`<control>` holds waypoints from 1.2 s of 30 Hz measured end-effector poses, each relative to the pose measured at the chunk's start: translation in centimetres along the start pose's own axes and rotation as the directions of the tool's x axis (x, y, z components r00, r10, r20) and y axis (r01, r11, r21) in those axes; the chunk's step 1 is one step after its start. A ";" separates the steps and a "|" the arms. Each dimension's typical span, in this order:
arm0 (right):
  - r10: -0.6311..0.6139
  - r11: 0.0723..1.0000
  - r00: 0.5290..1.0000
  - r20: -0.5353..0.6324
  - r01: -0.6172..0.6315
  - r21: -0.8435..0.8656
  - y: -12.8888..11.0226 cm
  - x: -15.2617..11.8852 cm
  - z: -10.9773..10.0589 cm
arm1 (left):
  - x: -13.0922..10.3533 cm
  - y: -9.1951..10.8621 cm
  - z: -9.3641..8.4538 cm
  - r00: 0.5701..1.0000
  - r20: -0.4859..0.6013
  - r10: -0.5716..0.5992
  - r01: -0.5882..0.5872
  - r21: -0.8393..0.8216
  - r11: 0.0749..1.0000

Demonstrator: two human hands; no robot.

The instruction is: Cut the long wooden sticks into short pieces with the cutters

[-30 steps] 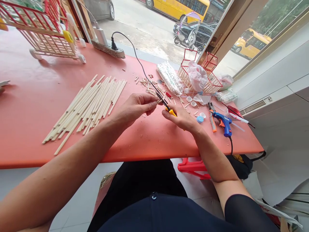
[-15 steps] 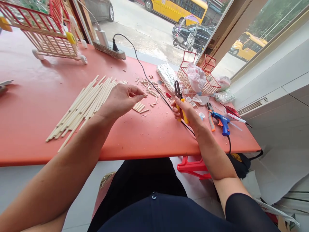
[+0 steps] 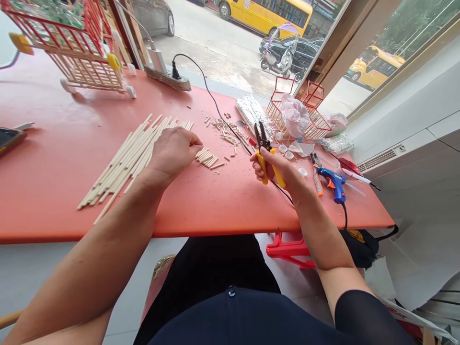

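Note:
My left hand (image 3: 175, 149) is closed, its thumb and fingers pressed together at the near end of a row of short cut wooden sticks (image 3: 207, 158). Whatever is between its fingertips is hidden. Under and beside that hand lies a slanted bundle of long pale wooden sticks (image 3: 122, 163). My right hand (image 3: 275, 167) grips yellow-handled wire strippers (image 3: 265, 143) by the handles. Their dark jaws point away from me and stand apart, with nothing between them. Past the short row lies a loose heap of small stick pieces (image 3: 226, 129).
A black cable (image 3: 212, 93) runs across the red table (image 3: 212, 206) from a power strip (image 3: 167, 77). A blue glue gun (image 3: 334, 183) and orange-handled pliers (image 3: 316, 179) lie at right. A miniature stick cart (image 3: 86, 62) stands at back left, stick baskets (image 3: 316, 125) at back right.
My left hand has drawn back slightly and dropped toward the short sticks; the small piece at its fingertips no longer shows. The wire strippers' handles and jaws have spread apart in my right hand.

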State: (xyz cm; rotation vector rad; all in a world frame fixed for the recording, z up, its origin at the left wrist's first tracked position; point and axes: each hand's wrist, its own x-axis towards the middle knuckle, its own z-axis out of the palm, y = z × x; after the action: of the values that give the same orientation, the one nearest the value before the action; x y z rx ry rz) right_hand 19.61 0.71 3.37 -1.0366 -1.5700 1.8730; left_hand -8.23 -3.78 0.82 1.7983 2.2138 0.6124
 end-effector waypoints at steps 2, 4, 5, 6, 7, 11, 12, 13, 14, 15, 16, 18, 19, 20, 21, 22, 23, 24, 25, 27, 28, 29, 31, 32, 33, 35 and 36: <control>-0.089 0.995 0.995 -0.037 0.091 0.047 -0.3 0.1 -0.3 | -0.1 0.0 -0.2 1.000 -0.004 0.002 -0.002 -0.028 1.000; -0.161 0.984 0.982 -0.097 0.168 0.066 -0.7 0.1 -0.6 | -0.3 0.2 -0.4 1.000 -0.013 0.014 -0.015 -0.073 0.997; -0.188 0.978 0.973 -0.135 0.198 0.068 -1.0 0.1 -0.9 | -0.3 0.3 -0.4 0.999 -0.025 0.021 -0.023 -0.103 0.994; -0.214 0.971 0.961 -0.178 0.229 0.067 -1.2 0.1 -1.2 | -0.4 0.4 -0.5 0.999 -0.043 0.024 -0.030 -0.132 0.991; -0.241 0.963 0.945 -0.221 0.261 0.065 -1.4 0.1 -1.5 | -0.5 0.5 -0.5 0.997 -0.067 0.024 -0.034 -0.156 0.987; -0.379 0.903 0.852 -0.361 0.426 0.060 -2.2 -0.3 -3.7 | -0.7 0.9 -0.3 0.988 -0.153 0.026 -0.056 -0.191 0.980; -0.416 0.879 0.823 -0.387 0.474 0.062 -2.2 -0.5 -4.3 | -0.8 1.0 -0.1 0.987 -0.159 0.030 -0.061 -0.193 0.979; -0.449 0.853 0.793 -0.411 0.518 0.068 -2.3 -0.6 -4.8 | -0.8 1.2 0.0 0.987 -0.160 0.032 -0.063 -0.198 0.978; -0.475 0.827 0.766 -0.434 0.557 0.077 -2.3 -0.8 -5.3 | -0.9 1.4 0.2 0.988 -0.153 0.034 -0.066 -0.210 0.976; -0.489 0.807 0.745 -0.454 0.584 0.090 -2.3 -0.9 -5.6 | -1.0 1.7 0.3 0.990 -0.136 0.036 -0.067 -0.229 0.971; -0.491 0.792 0.732 -0.472 0.601 0.108 -2.3 -1.0 -5.8 | -1.1 2.1 0.5 0.993 -0.111 0.041 -0.068 -0.254 0.965; -0.472 0.771 0.722 -0.506 0.617 0.161 -2.3 -1.1 -5.7 | -1.1 3.1 0.7 0.996 -0.050 0.080 -0.091 -0.300 0.950; -0.455 0.763 0.723 -0.520 0.618 0.192 -2.3 -1.2 -5.4 | -1.1 3.8 0.9 0.993 -0.026 0.115 -0.117 -0.312 0.943; -0.437 0.752 0.723 -0.534 0.620 0.224 -2.4 -1.2 -5.0 | -0.9 4.5 1.0 0.987 -0.010 0.158 -0.154 -0.310 0.938; -0.419 0.750 0.731 -0.538 0.613 0.249 -2.4 -1.3 -4.7 | -0.6 5.2 1.1 0.978 -0.002 0.210 -0.202 -0.291 0.935; -0.402 0.754 0.741 -0.537 0.601 0.264 -2.5 -1.3 -4.3 | -0.2 6.0 1.2 0.965 0.001 0.264 -0.254 -0.260 0.931; -0.390 0.761 0.749 -0.536 0.589 0.270 -2.6 -1.4 -4.0 | 0.3 6.7 1.3 0.948 0.011 0.317 -0.307 -0.219 0.926; -0.377 0.776 0.759 -0.531 0.572 0.267 -2.8 -1.5 -3.8 | 0.8 7.4 1.5 0.929 0.017 0.369 -0.361 -0.171 0.917; -0.364 0.792 0.767 -0.529 0.553 0.257 -2.9 -1.6 -3.7 | 1.5 8.1 1.8 0.908 0.035 0.417 -0.409 -0.135 0.902; -0.336 0.825 0.772 -0.539 0.517 0.226 -3.1 -1.8 -3.7 | 2.8 9.4 2.5 0.858 0.042 0.512 -0.505 -0.113 0.856; -0.326 0.834 0.770 -0.549 0.508 0.216 -3.2 -1.9 -3.8 | 3.4 10.0 3.0 0.832 0.046 0.552 -0.545 -0.117 0.830; -0.325 0.834 0.764 -0.558 0.510 0.212 -3.3 -2.0 -3.9 | 4.0 10.5 3.6 0.811 0.045 0.584 -0.575 -0.124 0.808; -0.348 0.812 0.745 -0.569 0.543 0.214 -3.3 -2.1 -4.2 | 5.0 11.6 4.7 0.775 0.042 0.631 -0.622 -0.131 0.772; -0.363 0.801 0.741 -0.565 0.558 0.217 -3.3 -2.1 -4.3 | 5.4 12.1 5.2 0.752 0.053 0.657 -0.647 -0.129 0.752; -0.376 0.794 0.741 -0.557 0.567 0.219 -3.2 -2.0 -4.5 | 5.8 12.6 5.7 0.726 0.075 0.684 -0.673 -0.128 0.728; -0.385 0.797 0.752 -0.535 0.563 0.219 -3.0 -1.8 -4.7 | 6.3 13.6 6.5 0.676 0.134 0.725 -0.716 -0.114 0.689; -0.385 0.798 0.757 -0.528 0.560 0.221 -2.9 -1.7 -4.9 | 6.5 14.1 6.9 0.656 0.163 0.737 -0.732 -0.101 0.674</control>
State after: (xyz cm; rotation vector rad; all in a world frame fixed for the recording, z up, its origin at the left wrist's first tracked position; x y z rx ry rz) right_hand 24.21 3.06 6.30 -0.7331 -1.0202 1.3532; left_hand 5.61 6.01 1.65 2.6051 1.2595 0.5518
